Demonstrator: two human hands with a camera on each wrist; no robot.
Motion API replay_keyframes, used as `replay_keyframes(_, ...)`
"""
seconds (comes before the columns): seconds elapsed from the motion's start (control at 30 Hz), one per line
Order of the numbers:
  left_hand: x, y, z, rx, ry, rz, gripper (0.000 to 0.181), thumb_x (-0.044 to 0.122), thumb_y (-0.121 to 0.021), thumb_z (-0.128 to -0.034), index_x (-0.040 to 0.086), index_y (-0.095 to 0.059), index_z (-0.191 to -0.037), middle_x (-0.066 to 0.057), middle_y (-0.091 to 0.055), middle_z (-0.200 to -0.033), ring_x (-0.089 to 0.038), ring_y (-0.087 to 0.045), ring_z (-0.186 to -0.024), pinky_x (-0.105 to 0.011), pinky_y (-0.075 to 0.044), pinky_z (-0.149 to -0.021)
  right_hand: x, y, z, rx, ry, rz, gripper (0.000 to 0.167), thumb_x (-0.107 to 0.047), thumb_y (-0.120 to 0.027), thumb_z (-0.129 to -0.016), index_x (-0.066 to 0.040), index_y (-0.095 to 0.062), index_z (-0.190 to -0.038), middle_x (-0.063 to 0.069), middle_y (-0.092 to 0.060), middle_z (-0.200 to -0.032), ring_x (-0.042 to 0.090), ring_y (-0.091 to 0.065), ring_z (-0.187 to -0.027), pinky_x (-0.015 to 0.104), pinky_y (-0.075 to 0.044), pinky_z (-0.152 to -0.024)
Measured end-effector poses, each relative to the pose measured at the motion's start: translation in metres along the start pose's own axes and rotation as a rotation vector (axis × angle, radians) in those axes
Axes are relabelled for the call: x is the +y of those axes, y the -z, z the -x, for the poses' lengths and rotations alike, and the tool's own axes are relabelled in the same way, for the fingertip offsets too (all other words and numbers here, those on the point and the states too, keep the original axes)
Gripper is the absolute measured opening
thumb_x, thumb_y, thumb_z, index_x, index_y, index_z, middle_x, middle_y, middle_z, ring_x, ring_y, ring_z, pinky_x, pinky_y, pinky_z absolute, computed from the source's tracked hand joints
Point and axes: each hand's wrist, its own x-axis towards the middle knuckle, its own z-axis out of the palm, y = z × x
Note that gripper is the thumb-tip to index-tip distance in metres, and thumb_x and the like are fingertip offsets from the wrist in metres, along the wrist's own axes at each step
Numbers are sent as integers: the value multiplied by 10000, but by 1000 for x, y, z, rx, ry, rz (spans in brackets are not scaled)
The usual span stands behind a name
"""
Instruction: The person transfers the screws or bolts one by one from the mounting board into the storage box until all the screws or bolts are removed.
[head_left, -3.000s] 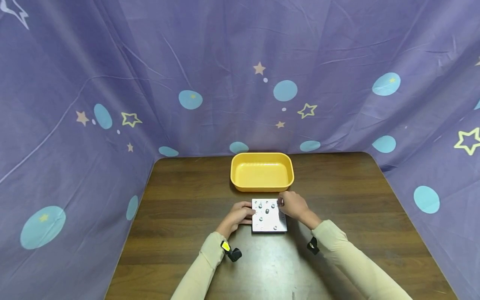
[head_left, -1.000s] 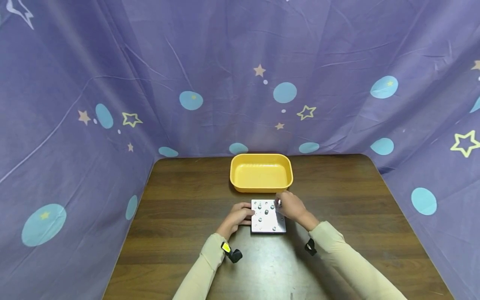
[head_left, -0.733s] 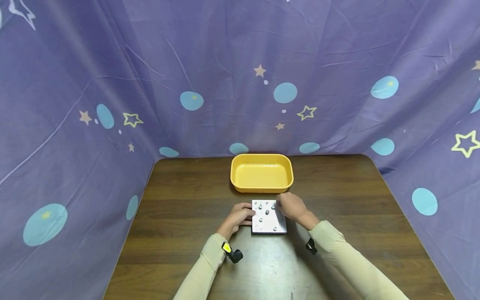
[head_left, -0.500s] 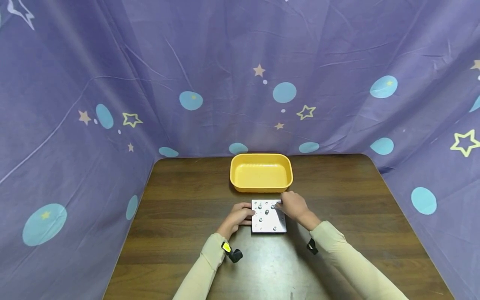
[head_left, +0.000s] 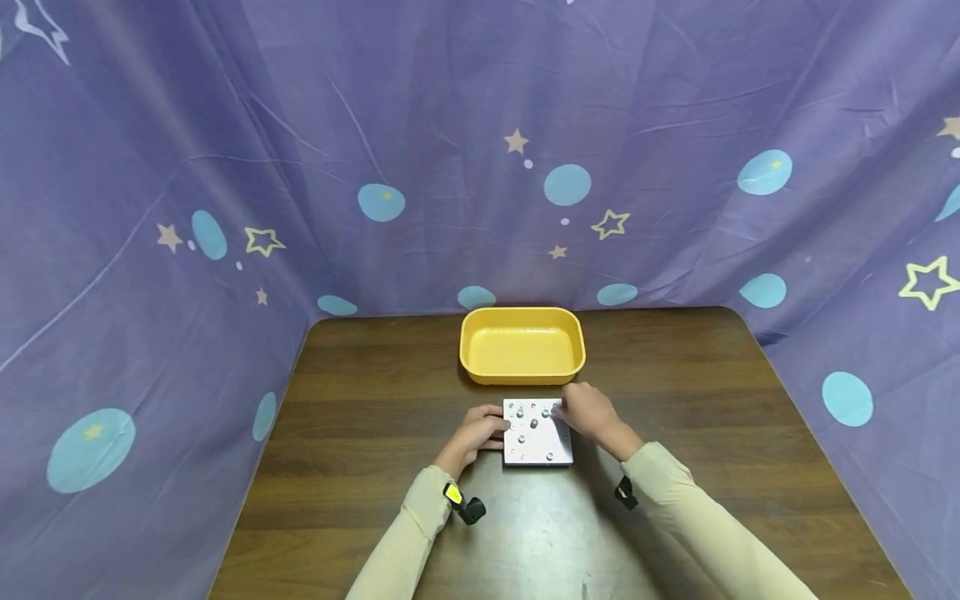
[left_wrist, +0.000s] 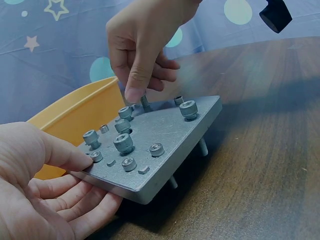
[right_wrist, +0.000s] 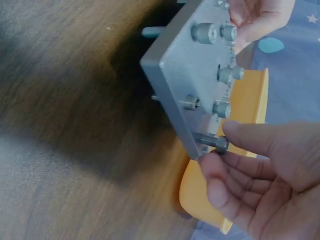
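A square metal plate stands raised on pins above the table, in front of the yellow bin. Several socket head bolts, such as this one, stick up from its top. My left hand grips the plate's left edge, thumb on top and fingers beneath. At the plate's far right corner, my right hand pinches a socket head bolt between thumb and index finger. That bolt stands upright in the plate with part of its threaded shank showing. The right fingers hide its head in the left wrist view.
The yellow bin stands just behind the plate, near the table's back edge. Brown wooden tabletop extends around both. A purple curtain with stars and dots encloses the back and sides.
My right hand has turned slightly at the plate's far right corner, its fingers shifting back and forth around the bolt. My left hand and the plate have stayed in place.
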Motion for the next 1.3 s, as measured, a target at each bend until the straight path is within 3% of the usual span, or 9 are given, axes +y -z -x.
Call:
replay_keyframes(0.07, 0, 0, 0, -1, -4, 3, 470, 77, -649, -925, -62, -531, -1358, -176, -663, -1127, -211, -670, -942, -361, -635, -814, 0, 0, 0, 1, 24, 5, 219, -68, -731, -917, -66, -647, -715, 28, -599, -624, 134, -499, -545, 273, -419, -488)
replay_keyframes(0.23, 1, 0, 0, -8, -5, -1, 461, 82, -651, -926, -59, -540, -1351, -171, -671, -1121, -206, -679, -934, -362, -635, -818, 0, -1, 1, 32, 117, 34, 120, 85, -709, -845, -29, -697, -812, 71, -679, -783, 181, -614, -679, 324, -536, -585)
replay_keyframes(0.43, 2, -1, 1, -5, -3, 6, 458, 83, -647, -929, -57, -541, -1353, -171, -672, -1123, -202, -676, -933, -361, -635, -823, -1, -2, 0, 18, 44, 45, 215, -81, -765, -891, -56, -646, -714, 36, -607, -651, 153, -503, -577, 322, -452, -511)
replay_keyframes(0.57, 2, -1, 2, -4, 0, 1, 459, 84, -650, -928, -58, -544, -1352, -167, -674, -1120, -198, -671, -933, -354, -634, -818, 0, -2, -1, 1, 87, 56, 125, 65, -715, -852, -49, -687, -808, 63, -674, -770, 169, -603, -672, 327, -539, -591)
replay_keyframes(0.63, 2, -1, 2, 1, 3, -4, 461, 85, -651, -929, -58, -544, -1353, -166, -671, -1120, -199, -667, -936, -351, -634, -817, 1, -2, -1, 2, 99, 58, 102, 51, -739, -842, -39, -693, -843, 78, -689, -810, 184, -625, -712, 347, -556, -621)
replay_keyframes(0.77, 2, -1, 1, 8, 3, -4, 467, 85, -649, -928, -57, -540, -1359, -165, -666, -1121, -200, -659, -936, -350, -634, -815, 1, -2, 0, 4, 63, 42, 132, -40, -772, -868, -43, -661, -796, 62, -655, -722, 180, -581, -632, 351, -514, -557)
replay_keyframes(0.93, 2, -1, 2, 4, 0, 7, 476, 85, -648, -928, -63, -531, -1365, -167, -666, -1118, -202, -665, -939, -351, -636, -815, 2, -3, 0, 10, 126, 40, 144, 103, -716, -817, -37, -682, -823, 71, -667, -775, 190, -617, -692, 352, -557, -614)
replay_keyframes(1.13, 1, -1, 1, 4, -2, 6, 484, 87, -646, -931, -66, -524, -1373, -177, -665, -1134, -207, -665, -945, -355, -634, -823, -1, -1, -1, 1, 83, 10, 125, -45, -774, -871, -30, -655, -834, 53, -638, -738, 166, -568, -637, 329, -505, -563)
replay_keyframes(1.3, 0, 0, 1, 5, -2, 1, 491, 89, -650, -932, -64, -520, -1380, -182, -662, -1148, -207, -662, -948, -361, -633, -828, -2, -1, -2, 3, 140, 13, 102, 53, -738, -845, -30, -679, -839, 76, -667, -810, 178, -607, -713, 341, -549, -632)
